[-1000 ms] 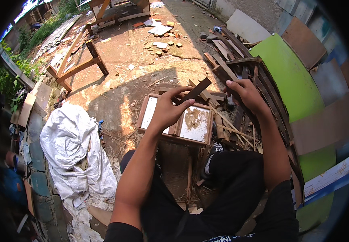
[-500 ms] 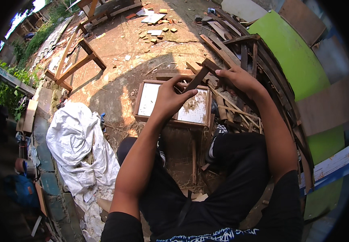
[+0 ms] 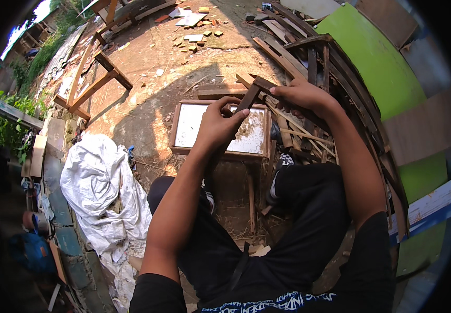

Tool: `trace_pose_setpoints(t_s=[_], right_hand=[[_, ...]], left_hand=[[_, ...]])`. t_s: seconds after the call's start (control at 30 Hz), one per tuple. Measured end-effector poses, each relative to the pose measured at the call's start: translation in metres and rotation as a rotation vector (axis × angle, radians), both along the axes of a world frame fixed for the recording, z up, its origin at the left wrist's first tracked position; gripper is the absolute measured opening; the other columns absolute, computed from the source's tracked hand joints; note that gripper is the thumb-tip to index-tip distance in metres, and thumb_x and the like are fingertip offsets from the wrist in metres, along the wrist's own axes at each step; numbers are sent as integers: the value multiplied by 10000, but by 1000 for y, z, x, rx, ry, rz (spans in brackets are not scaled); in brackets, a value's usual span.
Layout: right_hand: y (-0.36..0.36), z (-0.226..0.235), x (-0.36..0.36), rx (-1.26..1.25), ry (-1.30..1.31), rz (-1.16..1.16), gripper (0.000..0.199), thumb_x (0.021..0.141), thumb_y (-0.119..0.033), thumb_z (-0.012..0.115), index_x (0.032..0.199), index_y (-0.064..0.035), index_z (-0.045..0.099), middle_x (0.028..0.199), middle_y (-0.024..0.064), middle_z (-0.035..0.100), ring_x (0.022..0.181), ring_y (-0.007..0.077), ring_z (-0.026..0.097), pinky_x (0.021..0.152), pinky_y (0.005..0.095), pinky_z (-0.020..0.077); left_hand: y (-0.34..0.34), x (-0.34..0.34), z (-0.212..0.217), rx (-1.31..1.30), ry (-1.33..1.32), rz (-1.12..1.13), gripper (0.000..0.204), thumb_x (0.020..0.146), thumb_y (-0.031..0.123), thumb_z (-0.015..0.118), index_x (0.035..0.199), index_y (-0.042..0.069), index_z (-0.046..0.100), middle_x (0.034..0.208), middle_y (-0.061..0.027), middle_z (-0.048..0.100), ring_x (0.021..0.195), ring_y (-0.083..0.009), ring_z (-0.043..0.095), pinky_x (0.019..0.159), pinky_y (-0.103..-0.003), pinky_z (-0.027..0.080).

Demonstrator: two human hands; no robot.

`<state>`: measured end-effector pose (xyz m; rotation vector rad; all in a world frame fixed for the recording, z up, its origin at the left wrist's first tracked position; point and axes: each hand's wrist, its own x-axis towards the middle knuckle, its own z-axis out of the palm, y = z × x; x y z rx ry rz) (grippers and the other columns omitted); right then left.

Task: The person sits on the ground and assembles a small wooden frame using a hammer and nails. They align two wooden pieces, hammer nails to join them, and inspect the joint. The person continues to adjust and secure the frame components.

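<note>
My left hand [image 3: 219,123] grips the lower end of a dark wooden strip [image 3: 247,98] that slants up to the right. My right hand [image 3: 302,97] holds the strip's upper end, where it meets another dark strip [image 3: 263,82]. Just below both hands a wooden frame with two pale panels [image 3: 194,125] lies flat on the ground. Loose wooden slats [image 3: 298,136] are piled to the right of the frame, under my right forearm. My legs in dark trousers [image 3: 309,208] sit beneath.
A crumpled white sheet [image 3: 100,182] lies at the left. A wooden trestle [image 3: 100,83] stands on the dirt at the upper left. Green boards [image 3: 382,68] and stacked planks [image 3: 314,52] lean at the right. Small wood offcuts [image 3: 191,36] are scattered at the top.
Both hands have kept hold of the dark strip. The view has tilted down a little, and my hands have drawn closer together above the frame.
</note>
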<state>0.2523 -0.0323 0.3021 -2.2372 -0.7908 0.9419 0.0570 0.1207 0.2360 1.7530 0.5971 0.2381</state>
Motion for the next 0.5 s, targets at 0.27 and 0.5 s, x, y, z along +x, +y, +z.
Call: trace_pose_setpoints(t_s=[0.27,0.5], right_hand=[[7,-2,-4,-13,-55,66,561,909,-511,697,819,42,728,651,38,628,547,108,557,530,294,442],[2,2,-7,82,-102,130,597,910,-546,704,828,44,732,662,26,612,573,94,520,541,311,404]], left_hand=[[-6,8,-18,-69,-98,69,538,965,287,725,1426,50,579,887,-57,676,709,-96,603,595,-268,493],[-9,14,-21,-69,-188,107,466,1015,345,661,1362,36,620,850,-13,643,684,-73,560,603,-246,470]])
